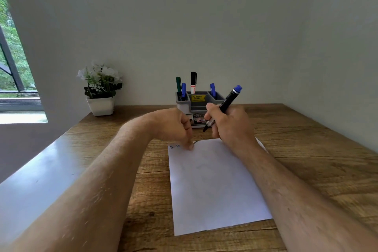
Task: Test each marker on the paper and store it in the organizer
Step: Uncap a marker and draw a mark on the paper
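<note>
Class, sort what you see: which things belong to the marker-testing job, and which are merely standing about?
Job: marker gripped in the right hand; paper; organizer; left hand on the paper.
Standing about: potted plant; window.

Left hand (176, 127) fingers curled (fingertips down), right hand (229, 122) fingers gripping, forearms extended

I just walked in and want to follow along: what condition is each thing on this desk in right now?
Marker: uncapped, tip down above the paper, cap on its back end.
Right hand: grips the marker.
Left hand: fingers curled, fingertips on the paper's top edge.
Paper: flat, a few small marks near the top left corner.
Organizer: upright, four capped markers standing in it.
Potted plant: upright.
</note>
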### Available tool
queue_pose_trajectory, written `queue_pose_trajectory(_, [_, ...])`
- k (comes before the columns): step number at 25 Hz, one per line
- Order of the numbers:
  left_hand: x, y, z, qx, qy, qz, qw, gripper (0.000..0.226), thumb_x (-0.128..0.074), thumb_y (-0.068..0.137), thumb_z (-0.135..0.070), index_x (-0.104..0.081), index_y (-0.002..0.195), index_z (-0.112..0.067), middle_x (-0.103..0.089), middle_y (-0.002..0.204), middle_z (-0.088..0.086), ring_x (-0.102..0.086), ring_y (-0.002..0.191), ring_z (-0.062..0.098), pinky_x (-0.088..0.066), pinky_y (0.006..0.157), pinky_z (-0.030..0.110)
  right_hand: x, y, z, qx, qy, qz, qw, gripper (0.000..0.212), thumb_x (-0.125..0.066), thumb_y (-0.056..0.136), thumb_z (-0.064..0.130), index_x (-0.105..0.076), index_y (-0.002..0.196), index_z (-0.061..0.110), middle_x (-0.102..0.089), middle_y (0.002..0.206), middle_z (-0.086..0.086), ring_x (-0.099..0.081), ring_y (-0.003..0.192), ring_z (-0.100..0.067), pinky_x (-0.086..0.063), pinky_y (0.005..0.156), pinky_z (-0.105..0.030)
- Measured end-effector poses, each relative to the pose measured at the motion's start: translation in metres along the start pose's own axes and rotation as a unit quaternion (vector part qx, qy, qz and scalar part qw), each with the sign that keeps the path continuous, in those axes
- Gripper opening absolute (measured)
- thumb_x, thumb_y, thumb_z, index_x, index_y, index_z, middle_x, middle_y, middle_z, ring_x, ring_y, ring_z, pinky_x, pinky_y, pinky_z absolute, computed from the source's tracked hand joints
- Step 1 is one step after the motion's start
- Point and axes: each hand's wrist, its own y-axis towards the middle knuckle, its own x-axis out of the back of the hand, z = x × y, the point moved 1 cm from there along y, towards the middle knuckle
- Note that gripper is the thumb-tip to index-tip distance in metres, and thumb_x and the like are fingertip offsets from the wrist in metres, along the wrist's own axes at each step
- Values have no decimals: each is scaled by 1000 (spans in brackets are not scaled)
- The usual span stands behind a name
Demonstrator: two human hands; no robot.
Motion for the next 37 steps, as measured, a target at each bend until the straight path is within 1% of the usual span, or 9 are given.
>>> queue_pose_trajectory(2, [-1,0,1,2,9,22,1000,23,-85,73,-30,-69,89,-27,-65,84,-13,-58,82,5,-40,72,25,-2,-2,-2,-21,23,33,999,37,-53,98,34,-75,77,13,-59,49,-4,-50,38,-6,-39,41,-16])
queue_pose_trajectory(5, [-4,0,0,8,20,42,999,24,-86,72,-30,-71,90,-27,-63,84,-15,-55,82,4,-38,76,27,-3,-4,-6,-56,59,92,992,29,-55,95,21,-74,81,4,-59,54,-8,-46,36,-7,-35,37,-19])
queue_pose_trajectory(10, [-8,2,0,0,24,53,998,26,-85,74,-27,-73,97,-25,-62,81,-16,-54,76,1,-39,69,23,-1,-7,-9,-39,-15,167,985,12,-61,84,6,-63,73,11,-63,58,-10,-52,41,-12,-40,43,-22])
queue_pose_trajectory(13, [-9,3,0,0,19,54,998,24,-84,74,-26,-72,95,-26,-63,81,-17,-55,76,0,-40,72,23,-1,-5,-9,-30,-67,168,983,11,-64,77,14,-60,67,15,-64,55,-2,-56,51,-9,-43,54,-28])
queue_pose_trajectory(18, [-9,4,1,-2,19,60,998,22,-83,76,-25,-72,95,-26,-63,83,-16,-54,78,1,-39,82,28,-3,-6,-8,-9,-118,174,978,15,-64,76,21,-57,63,18,-64,54,1,-54,51,-6,-45,58,-29])
queue_pose_trajectory(22, [-10,6,3,4,14,62,998,21,-83,76,-25,-72,94,-27,-62,84,-15,-53,80,2,-39,84,30,-1,-7,-7,-12,-87,177,980,25,-63,76,14,-50,55,20,-57,50,-1,-51,46,-9,-42,54,-29])
queue_pose_trajectory(27, [-11,7,4,5,10,68,998,19,-83,76,-25,-69,87,-31,-63,90,-16,-55,89,7,-44,93,35,-4,-6,-8,-10,-117,175,978,21,-63,80,19,-54,61,19,-62,53,1,-52,48,-6,-40,55,-26])
queue_pose_trajectory(31, [-11,7,3,5,1,73,997,19,-82,77,-23,-70,91,-28,-63,90,-16,-54,86,3,-41,93,32,-3,-6,-8,2,-103,164,981,27,-63,80,14,-48,58,18,-55,54,-4,-50,54,-15,-40,57,-29])
queue_pose_trajectory(37, [-11,7,5,3,3,71,997,21,-82,77,-24,-70,94,-27,-62,91,-16,-54,87,4,-41,94,33,-5,-7,-5,9,-122,181,976,23,-63,81,15,-52,61,16,-61,54,-3,-52,49,-6,-40,54,-24])
